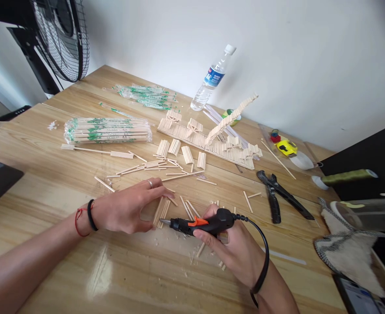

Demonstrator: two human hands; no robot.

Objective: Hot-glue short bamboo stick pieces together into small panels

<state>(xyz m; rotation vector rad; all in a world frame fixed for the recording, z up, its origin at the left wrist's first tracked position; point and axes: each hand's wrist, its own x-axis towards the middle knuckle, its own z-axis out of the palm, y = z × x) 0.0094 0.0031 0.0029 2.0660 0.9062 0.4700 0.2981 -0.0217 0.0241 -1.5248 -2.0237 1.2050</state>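
My right hand (241, 244) is wrapped around a black hot glue gun (199, 224) with an orange trigger. Its metal nozzle points left, over a small row of short wooden sticks (162, 211) laid side by side. My left hand (133, 207), wearing a ring, pinches that row between thumb and fingers at its two ends. Loose cut sticks (186, 209) lie beside and beneath the glue gun. Farther back are several small stick panels (187, 155), in front of a long model of joined sticks (208, 139) with a raised, curving strip.
Behind stand a water bottle (210, 80) and a fan (61, 39). Wrapped stick bundles (109, 131) lie at left. To the right are black cutting pliers (272, 196), a yellow tape measure (286, 147) and a thread spool (349, 178). The glue gun's cord (266, 257) loops over my right wrist.
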